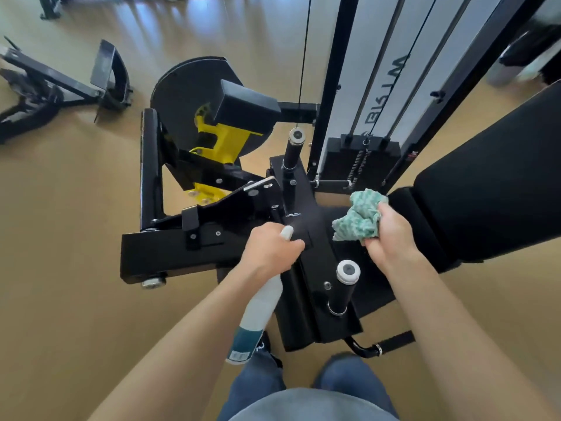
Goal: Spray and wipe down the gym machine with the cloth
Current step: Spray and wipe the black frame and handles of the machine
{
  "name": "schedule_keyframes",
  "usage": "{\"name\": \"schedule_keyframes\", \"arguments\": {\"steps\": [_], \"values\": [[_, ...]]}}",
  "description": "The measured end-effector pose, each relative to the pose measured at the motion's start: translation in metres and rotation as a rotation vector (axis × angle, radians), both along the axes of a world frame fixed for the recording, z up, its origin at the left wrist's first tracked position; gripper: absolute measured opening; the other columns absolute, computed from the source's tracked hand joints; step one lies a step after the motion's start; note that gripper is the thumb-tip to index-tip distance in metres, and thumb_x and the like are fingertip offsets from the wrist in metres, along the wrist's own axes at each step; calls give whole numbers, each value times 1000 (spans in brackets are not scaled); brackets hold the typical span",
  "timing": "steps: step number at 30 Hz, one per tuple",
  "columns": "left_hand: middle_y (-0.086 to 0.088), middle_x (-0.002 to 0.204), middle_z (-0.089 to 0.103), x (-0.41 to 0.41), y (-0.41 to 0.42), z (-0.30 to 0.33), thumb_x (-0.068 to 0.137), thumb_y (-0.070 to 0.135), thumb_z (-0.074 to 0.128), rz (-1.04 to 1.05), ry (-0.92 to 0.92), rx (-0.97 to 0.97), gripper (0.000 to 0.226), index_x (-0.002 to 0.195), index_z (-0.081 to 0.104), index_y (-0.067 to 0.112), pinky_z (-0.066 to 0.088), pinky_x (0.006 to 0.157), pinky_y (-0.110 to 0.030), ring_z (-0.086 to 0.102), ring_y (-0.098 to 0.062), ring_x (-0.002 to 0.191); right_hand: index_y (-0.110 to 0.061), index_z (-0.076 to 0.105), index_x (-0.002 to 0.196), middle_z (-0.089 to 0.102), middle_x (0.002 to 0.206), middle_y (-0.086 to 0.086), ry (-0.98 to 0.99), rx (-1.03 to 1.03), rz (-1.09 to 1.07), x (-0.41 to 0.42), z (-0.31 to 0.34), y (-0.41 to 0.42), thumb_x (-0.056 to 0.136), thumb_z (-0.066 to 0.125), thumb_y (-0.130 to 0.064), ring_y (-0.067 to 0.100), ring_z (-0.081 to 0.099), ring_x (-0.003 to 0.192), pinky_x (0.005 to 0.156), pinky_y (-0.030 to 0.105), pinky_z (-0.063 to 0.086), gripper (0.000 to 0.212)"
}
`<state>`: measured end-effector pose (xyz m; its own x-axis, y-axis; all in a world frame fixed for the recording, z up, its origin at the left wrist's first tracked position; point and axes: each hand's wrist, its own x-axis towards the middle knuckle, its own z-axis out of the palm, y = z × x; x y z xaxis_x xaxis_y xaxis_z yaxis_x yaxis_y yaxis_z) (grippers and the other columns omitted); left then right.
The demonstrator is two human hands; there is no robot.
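Observation:
A black gym machine (170,247) with yellow parts fills the middle of the view. My left hand (270,247) grips a white spray bottle (258,314) with a teal label, its nozzle pointing at the black frame plate in front of me. A faint mist hangs just past the nozzle. My right hand (391,235) holds a bunched green-and-white cloth (358,220) above the seat, beside the black back pad (485,183). Two upright handles with white end caps (348,271) stand on the frame.
The weight stack (364,159) and its cables rise behind the seat. Another black machine frame (54,86) lies on the wooden floor at the left. My feet and jeans (303,387) are right below the seat base.

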<state>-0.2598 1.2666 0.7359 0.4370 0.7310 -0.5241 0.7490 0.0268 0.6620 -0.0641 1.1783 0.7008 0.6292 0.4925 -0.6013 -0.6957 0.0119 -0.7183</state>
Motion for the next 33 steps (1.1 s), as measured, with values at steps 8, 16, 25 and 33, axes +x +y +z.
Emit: {"name": "schedule_keyframes", "arguments": {"steps": [8,16,25,33], "values": [[-10,91,68,2,17,-10,87,23,71,165,-24,-9,21,97,65,5,60,66,-38,61,-21,62,-26,65,127,65,129,0,-855,-191,652,-22,-32,30,108,40,-27,11,58,114,100,30,44,31],[-3,69,57,12,16,-13,90,20,70,377,-12,-13,21,83,56,6,46,53,-24,51,-18,53,-20,-7,161,-17,167,-4,-1721,-391,1482,3,-81,76,107,9,-47,10,-23,151,125,36,-11,62],[-2,68,61,18,19,-21,90,23,70,519,25,-50,20,74,58,19,46,65,-32,56,-23,65,-16,1,161,-10,168,0,-1882,-175,1610,13,-82,-2,109,19,-39,13,-16,154,125,38,-5,60],[-4,61,57,24,26,-18,92,22,68,483,79,-29,24,78,55,8,42,58,-29,52,-20,57,-16,-6,160,-16,168,1,-1871,-336,1541,9,-82,76,106,3,-42,14,-22,152,126,40,-9,60]]}}
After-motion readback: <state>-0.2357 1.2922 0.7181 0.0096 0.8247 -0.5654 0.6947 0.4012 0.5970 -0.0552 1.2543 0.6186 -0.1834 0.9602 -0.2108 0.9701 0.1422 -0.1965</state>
